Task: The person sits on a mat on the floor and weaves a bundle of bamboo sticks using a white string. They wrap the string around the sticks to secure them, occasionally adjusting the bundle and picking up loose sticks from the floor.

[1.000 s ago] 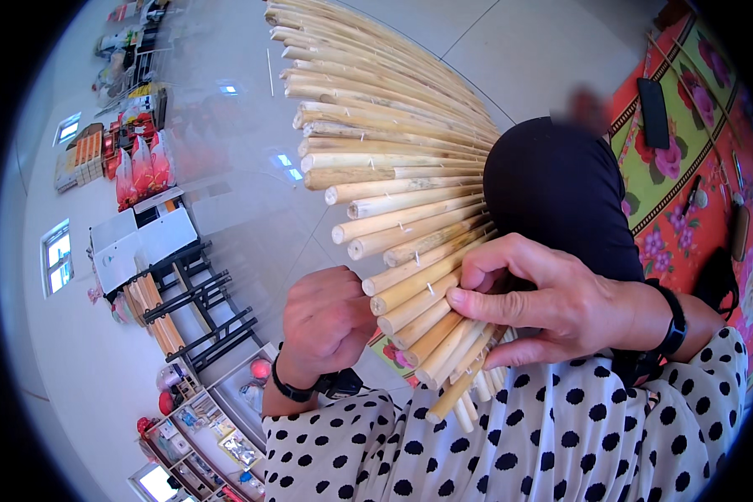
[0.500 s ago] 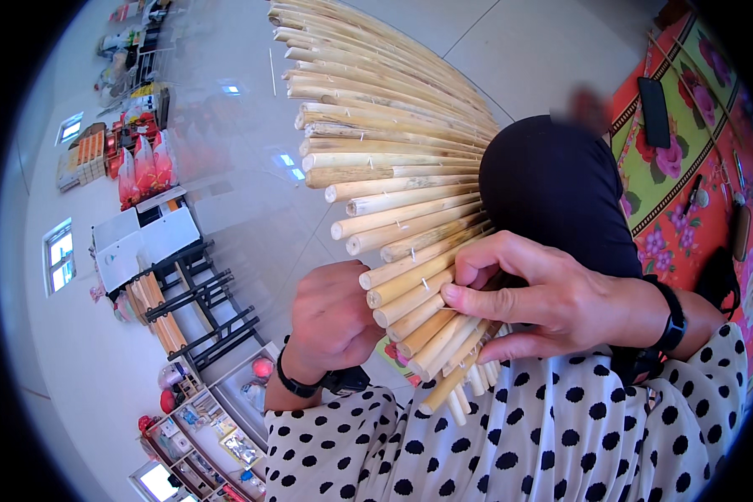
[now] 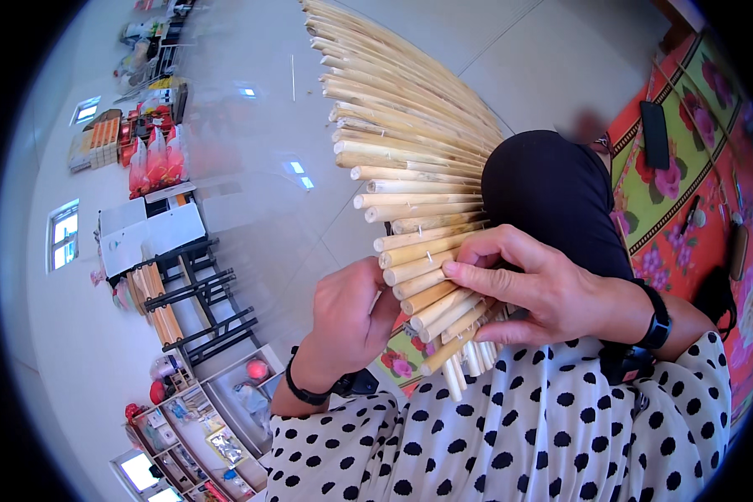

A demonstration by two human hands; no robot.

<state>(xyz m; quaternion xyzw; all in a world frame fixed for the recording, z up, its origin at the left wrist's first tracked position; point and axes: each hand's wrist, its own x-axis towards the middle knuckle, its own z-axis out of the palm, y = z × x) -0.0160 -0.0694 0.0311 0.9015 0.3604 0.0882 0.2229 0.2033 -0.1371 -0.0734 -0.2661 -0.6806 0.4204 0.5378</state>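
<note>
Fan of pale wooden sticks (image 3: 410,167) spread across the lap, near ends bunched just above the polka-dot sleeves, far ends splayed out over the shiny floor (image 3: 259,209). Right hand (image 3: 544,289) lies on top of the sticks at the bunched end, fingers (image 3: 477,251) curled over several of them, thumb pressing along one stick, so closed on the sticks. Left hand (image 3: 347,322) sits just left of the sticks at the same end, knuckles up, fingers tucked under or behind the stick ends; it touches them, but whether it actually clamps them cannot be told. Black wristband on each wrist. Black-clad knee (image 3: 552,192) rises right behind the sticks, touching them. Right of the sticks: flowered mat (image 3: 686,201) in green and red, with a dark flat rectangular thing (image 3: 654,134) lying on it. Left of the sticks, well apart: black rack with wooden slats (image 3: 184,301), white boxes (image 3: 151,230), red packets (image 3: 155,163) further off.
</note>
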